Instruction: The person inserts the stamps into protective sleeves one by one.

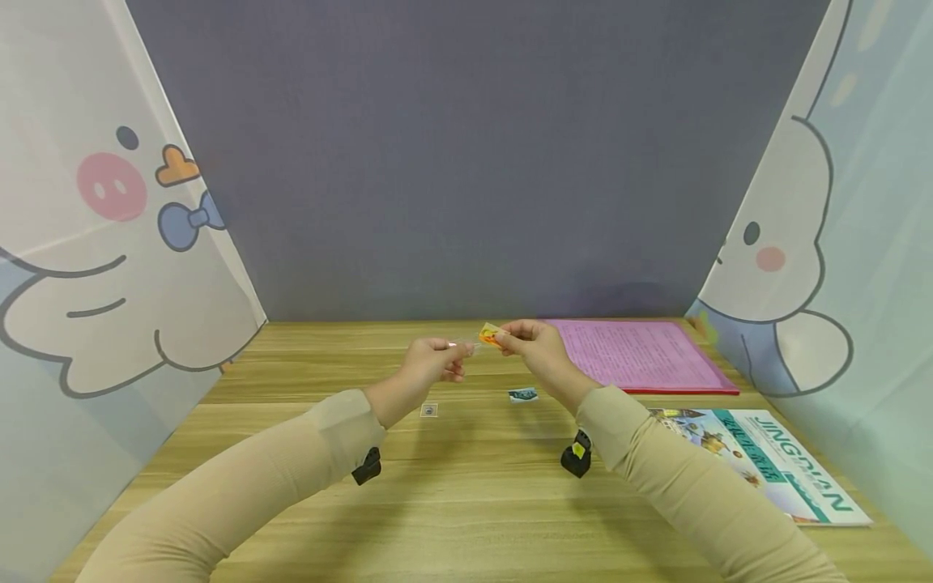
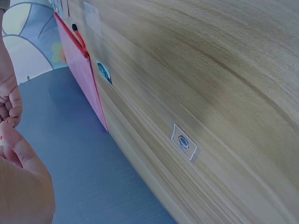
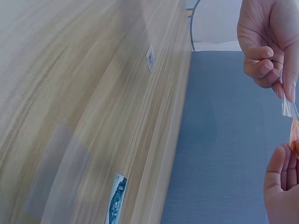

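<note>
Above the wooden table (image 1: pixel 466 502), the left hand (image 1: pixel 430 366) pinches a clear plastic strip (image 3: pixel 289 107). The right hand (image 1: pixel 535 344) pinches a small orange sticker (image 1: pixel 490 335) at the strip's other end.

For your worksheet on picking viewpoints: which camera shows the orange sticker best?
The head view: the orange sticker sits whole between the left hand and right hand. The right wrist view catches only its edge; the left wrist view hides it.

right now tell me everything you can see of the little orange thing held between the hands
The orange piece is small, flat and thin, orange with a touch of yellow, like a printed sticker or card. It is held up above the table, not touching it. The right hand pinches it, while the left hand pinches a clear film at its edge. Its print is too small to read.
</note>
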Tool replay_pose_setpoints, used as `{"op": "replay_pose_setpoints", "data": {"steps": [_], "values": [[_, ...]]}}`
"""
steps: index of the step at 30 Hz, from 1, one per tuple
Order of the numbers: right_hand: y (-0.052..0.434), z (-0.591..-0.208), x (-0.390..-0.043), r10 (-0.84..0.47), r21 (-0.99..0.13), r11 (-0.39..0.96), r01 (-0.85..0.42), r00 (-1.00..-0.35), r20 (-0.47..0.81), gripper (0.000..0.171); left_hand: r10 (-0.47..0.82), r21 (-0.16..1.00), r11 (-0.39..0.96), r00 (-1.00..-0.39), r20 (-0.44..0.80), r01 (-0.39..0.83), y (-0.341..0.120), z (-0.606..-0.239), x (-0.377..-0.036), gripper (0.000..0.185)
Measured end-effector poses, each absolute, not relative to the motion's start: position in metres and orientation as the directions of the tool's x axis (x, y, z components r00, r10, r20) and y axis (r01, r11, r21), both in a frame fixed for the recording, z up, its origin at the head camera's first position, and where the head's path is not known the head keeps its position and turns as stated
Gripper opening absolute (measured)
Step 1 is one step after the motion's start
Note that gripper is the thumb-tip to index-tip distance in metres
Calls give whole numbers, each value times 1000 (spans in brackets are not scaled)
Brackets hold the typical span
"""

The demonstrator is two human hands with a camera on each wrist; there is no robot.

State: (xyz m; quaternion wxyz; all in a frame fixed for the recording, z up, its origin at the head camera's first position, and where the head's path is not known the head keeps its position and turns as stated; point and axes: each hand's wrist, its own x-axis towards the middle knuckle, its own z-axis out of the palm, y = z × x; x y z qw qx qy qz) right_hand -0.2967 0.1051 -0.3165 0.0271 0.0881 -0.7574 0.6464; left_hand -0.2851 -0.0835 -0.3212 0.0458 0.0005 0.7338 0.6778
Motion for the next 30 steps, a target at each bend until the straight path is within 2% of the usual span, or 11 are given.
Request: {"op": "replay_pose_setpoints", "data": {"steps": [11,21,30], "values": [[105,-316,-295,-122,-971,165,-175,-980,156,23,77,995,85,-995,-60,-53,-83,-321,-285,23],[107,-316,-293,-175,-975,196,-101,-982,67,26,62,993,114,-997,-39,-32,-84,-319,-284,21],[110,-317,-295,-222,-969,230,-85,-974,33,25,66,991,132,-998,-7,2,-83,-321,-283,22]]}}
